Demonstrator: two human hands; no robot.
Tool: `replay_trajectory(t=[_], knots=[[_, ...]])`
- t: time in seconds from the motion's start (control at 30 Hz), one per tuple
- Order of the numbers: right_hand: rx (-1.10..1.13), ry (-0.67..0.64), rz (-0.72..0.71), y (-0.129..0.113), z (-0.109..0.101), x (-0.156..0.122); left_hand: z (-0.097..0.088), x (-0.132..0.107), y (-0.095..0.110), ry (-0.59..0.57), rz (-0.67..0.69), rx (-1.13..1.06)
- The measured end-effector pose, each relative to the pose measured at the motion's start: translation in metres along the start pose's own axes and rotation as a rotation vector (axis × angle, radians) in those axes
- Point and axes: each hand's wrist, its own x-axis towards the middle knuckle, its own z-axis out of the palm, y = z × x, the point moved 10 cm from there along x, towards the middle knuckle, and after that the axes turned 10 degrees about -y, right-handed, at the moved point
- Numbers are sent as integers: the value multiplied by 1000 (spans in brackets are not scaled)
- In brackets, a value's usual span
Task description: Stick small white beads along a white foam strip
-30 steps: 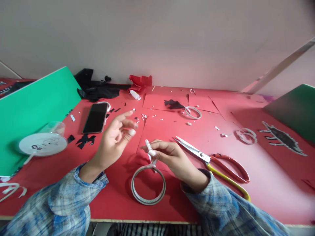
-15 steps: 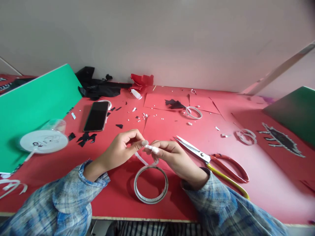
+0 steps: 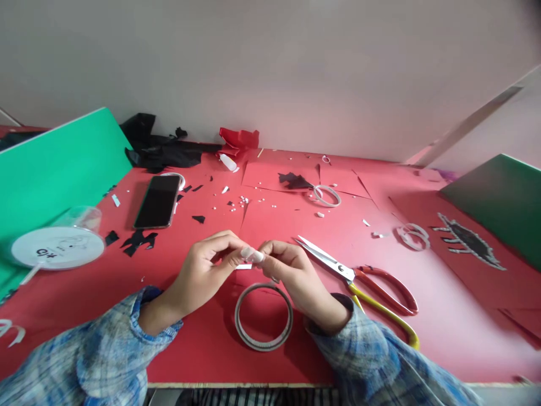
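Fingertips of my left hand (image 3: pixel 205 273) and my right hand (image 3: pixel 298 276) meet over the middle of the red table. Both pinch a small white piece (image 3: pixel 252 255), which looks like wadded tape; the fingers partly cover it. Under it a short white strip (image 3: pixel 243 267) shows by my left fingers. A roll of white tape (image 3: pixel 264 345) lies flat just below my hands, near the table's front edge. To the right of my right hand rest large scissors (image 3: pixel 349 273) with one red and one yellow handle, blades pointing away from me.
A phone (image 3: pixel 157 202) and a white round lid (image 3: pixel 59 246) are on the left, by a green board (image 3: pixel 63 169). Black scraps (image 3: pixel 137 241) and white beads are scattered about. Farther back lie a white ring (image 3: pixel 327 196) and a small bottle (image 3: pixel 228 162). A black spiky cutout (image 3: pixel 471 241) lies right.
My fingers have closed in around the white piece, turning it. The strip that hung between my hands and the roll no longer shows there. The view has shifted slightly.
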Motion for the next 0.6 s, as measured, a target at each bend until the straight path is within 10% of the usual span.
replay_trajectory(t=[0.6], knots=[[-173,40,-23,-4,0,-1,3,2,-16,-9,-125,-143]])
